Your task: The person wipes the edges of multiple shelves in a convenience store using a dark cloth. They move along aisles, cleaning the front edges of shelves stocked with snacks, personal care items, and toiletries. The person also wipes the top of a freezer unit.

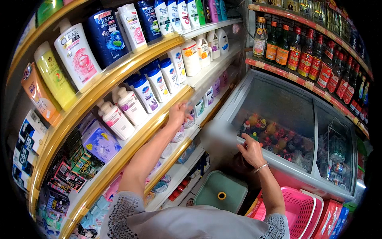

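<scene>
My left hand [179, 114] is raised at the gold-trimmed edge of a shelf, its fingers bent around something clear and thin, perhaps plastic, that is blurred. Behind it stand white body wash bottles [157, 84] with blue caps and white pump bottles [132, 107]. Small round jars [178, 135] sit on the shelf just below this hand. My right hand [251, 150] hovers by the near left corner of a glass-topped chest freezer [276, 161], fingers spread and curled, with nothing visible in it. Whether it touches the freezer's rim, I cannot tell.
A green plastic stool [220, 191] stands on the floor between shelves and freezer. Pink baskets [298, 206] are at the lower right. Sauce bottles [306, 61] line a shelf above the freezer. Large shampoo bottles [78, 56] fill the upper left shelf. A blurred patch covers the freezer's left end.
</scene>
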The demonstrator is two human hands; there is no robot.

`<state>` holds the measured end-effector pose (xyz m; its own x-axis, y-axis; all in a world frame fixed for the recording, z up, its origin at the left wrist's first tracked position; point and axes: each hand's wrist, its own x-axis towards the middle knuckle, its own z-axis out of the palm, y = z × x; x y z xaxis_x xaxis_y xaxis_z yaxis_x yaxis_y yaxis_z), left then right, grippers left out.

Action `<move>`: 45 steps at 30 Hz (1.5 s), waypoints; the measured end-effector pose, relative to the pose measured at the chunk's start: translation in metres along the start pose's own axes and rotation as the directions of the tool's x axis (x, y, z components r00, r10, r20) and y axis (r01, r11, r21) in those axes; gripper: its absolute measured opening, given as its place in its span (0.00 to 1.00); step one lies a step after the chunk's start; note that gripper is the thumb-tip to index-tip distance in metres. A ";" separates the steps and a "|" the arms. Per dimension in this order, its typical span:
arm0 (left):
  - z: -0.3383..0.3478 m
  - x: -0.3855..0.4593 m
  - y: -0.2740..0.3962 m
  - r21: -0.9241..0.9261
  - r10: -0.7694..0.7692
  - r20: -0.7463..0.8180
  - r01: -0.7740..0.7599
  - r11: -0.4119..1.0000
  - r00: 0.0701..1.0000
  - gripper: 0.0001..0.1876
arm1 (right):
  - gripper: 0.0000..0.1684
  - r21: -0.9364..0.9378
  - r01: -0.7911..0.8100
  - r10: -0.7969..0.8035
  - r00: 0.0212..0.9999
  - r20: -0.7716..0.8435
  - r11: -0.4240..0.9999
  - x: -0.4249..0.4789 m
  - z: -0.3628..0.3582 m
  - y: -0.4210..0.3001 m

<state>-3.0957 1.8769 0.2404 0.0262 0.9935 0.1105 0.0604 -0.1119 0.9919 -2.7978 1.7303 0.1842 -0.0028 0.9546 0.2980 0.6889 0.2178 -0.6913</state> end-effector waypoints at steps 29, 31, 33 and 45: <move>0.046 0.071 -0.003 0.079 0.076 -0.273 -0.056 0.995 0.959 0.15 | 0.23 -0.216 -0.005 0.002 1.000 -0.014 0.976 -0.007 0.003 0.008; 0.045 0.071 -0.006 0.064 0.064 -0.281 -0.048 0.997 0.958 0.15 | 0.23 -0.212 -0.031 0.032 0.999 0.002 0.977 -0.006 0.001 0.005; 0.048 0.071 -0.004 0.036 0.047 -0.274 -0.038 0.999 0.961 0.15 | 0.23 -0.204 -0.048 0.051 0.999 0.008 0.978 -0.006 0.000 0.005; 0.049 0.077 -0.015 0.141 0.088 -0.333 -0.043 0.989 0.939 0.15 | 0.23 -0.194 -0.066 0.068 0.998 0.000 0.979 -0.006 -0.002 0.004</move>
<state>-3.0453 1.9538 0.2311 -0.3023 0.9293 0.2124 0.1997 -0.1561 0.9673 -2.7936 1.7247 0.1803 0.0434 0.9672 0.2504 0.8149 0.1107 -0.5690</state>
